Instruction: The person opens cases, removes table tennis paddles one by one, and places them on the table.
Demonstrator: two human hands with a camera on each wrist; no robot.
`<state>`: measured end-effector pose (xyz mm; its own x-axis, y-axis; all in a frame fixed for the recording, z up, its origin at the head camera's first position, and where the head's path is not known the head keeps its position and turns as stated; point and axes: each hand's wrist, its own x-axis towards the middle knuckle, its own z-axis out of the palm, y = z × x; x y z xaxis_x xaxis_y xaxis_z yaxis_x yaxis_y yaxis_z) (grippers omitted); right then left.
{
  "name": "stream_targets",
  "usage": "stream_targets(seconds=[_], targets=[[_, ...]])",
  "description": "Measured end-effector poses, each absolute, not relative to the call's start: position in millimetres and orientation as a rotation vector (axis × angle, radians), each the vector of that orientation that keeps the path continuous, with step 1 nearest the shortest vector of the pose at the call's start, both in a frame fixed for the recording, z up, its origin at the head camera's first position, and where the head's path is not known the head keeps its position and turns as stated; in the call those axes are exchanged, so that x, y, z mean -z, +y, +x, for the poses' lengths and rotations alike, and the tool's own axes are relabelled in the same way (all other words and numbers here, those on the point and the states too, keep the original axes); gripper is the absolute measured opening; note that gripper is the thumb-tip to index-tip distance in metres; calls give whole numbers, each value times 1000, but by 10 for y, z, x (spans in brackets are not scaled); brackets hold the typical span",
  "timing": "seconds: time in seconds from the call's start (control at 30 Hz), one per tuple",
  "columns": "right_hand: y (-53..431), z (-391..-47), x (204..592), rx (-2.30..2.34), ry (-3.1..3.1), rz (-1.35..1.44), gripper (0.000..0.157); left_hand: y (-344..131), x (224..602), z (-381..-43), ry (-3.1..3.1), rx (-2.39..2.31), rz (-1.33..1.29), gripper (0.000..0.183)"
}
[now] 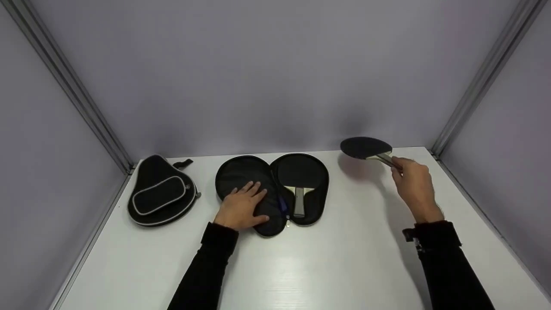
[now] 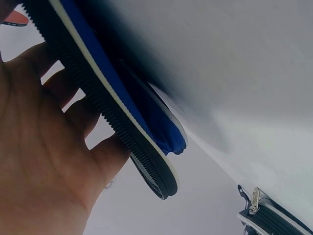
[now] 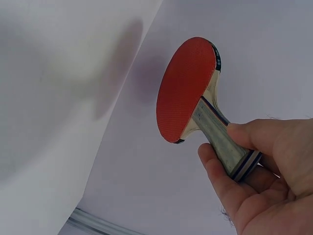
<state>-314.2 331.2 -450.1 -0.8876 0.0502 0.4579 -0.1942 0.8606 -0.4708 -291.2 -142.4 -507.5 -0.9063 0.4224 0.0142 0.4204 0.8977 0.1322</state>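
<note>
An unzipped black table tennis paddle case (image 1: 234, 174) lies spread flat near the back wall. My left hand (image 1: 243, 209) rests on its left half with fingers spread. In the left wrist view, those fingers touch the underside near the zipper edge (image 2: 105, 107), and blue lining shows. A second paddle (image 1: 299, 202) lies in the case's right half, black face up, handle toward me. Off to the right, above the table, my right hand (image 1: 415, 185) grips a table tennis paddle (image 1: 365, 147) by its handle. Its red face (image 3: 188, 93) shows in the right wrist view.
Another paddle case (image 1: 153, 200), black with pale piping, a front pocket and a strap, lies closed at the left. The white table (image 1: 301, 267) is bounded by a pale back wall (image 1: 275, 77) and side panels. Metal posts (image 1: 486, 77) stand in the corners.
</note>
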Motion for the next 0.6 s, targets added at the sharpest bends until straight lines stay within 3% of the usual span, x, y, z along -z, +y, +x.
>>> stream_targets(seconds=[0.6], targets=[[3819,-3235,4560,-694,-2595,-18,36,-1436,5062,-2896,3050,-215,684,84]])
